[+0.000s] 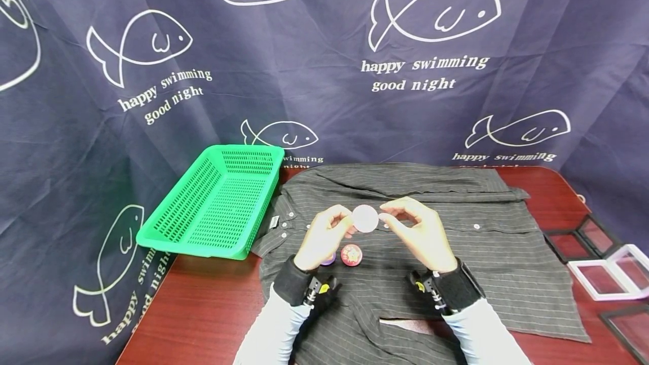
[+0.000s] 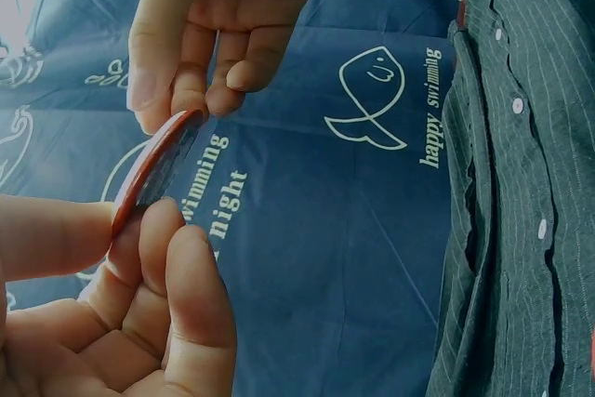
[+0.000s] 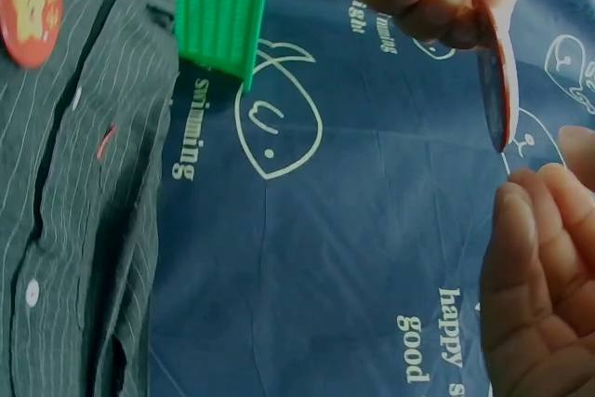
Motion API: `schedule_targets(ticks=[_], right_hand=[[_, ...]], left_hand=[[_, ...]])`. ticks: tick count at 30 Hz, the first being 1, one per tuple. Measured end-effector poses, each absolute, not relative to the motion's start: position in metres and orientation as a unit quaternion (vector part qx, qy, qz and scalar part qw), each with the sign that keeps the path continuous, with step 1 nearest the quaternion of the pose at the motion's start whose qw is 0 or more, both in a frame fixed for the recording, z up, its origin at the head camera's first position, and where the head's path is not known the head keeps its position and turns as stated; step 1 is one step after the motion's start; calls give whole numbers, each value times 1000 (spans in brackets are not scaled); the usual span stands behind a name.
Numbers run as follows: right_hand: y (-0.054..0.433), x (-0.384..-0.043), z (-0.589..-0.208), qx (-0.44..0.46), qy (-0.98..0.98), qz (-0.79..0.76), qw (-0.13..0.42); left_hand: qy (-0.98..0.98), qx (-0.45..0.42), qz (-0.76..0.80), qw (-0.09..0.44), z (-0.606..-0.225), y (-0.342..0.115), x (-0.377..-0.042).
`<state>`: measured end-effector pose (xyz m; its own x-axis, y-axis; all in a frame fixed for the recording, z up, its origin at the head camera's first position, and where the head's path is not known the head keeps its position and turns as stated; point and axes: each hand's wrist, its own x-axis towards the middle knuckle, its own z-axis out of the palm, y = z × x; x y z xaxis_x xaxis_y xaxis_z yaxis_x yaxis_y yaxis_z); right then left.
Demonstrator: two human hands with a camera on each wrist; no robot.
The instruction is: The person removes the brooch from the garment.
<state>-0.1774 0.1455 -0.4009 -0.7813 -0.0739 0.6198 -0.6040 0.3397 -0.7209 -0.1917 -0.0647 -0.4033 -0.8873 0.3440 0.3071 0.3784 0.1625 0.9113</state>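
Note:
Over the dark pinstriped shirt (image 1: 512,258) spread on the table, my left hand (image 1: 321,236) pinches a round button badge (image 1: 365,219) between thumb and fingers. The badge has a pale face and a red rim in the wrist views. My right hand (image 1: 423,235) is just right of it, thumb and fingers spread apart. A small gap shows between its fingertips and the badge (image 3: 499,81) in the right wrist view. Below the hands, a red badge with a yellow star figure (image 1: 351,255) lies on the shirt. Beside it a purple badge (image 1: 328,261) is mostly hidden by my left hand.
A green plastic basket (image 1: 256,230) stands on the left of the red-brown table (image 1: 203,297). Folded black frames (image 1: 554,248) and white frames (image 1: 583,282) lie along the right edge. A dark blue curtain with fish drawings (image 1: 329,72) hangs behind.

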Motion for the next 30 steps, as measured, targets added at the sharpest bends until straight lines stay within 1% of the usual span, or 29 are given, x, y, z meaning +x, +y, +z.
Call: schedule_targets(ticks=[5,11,20,23,30], right_hand=[[145,-180,-404,276,-780,479,295],[143,-183,-407,323,-784,425,317],[140,-181,-406,342,-804,369,317],[139,-182,-407,350,-801,357,331],[137,-187,-412,384,-779,317,382]], left_hand=[[-759,-228,-609,17,-401,-67,-191],[-758,-215,-616,15,-397,-69,-190],[-741,-200,-641,-2,-397,-68,-189],[-739,-198,-643,-7,-397,-67,-189],[-745,-195,-638,-9,-400,-68,-192]])
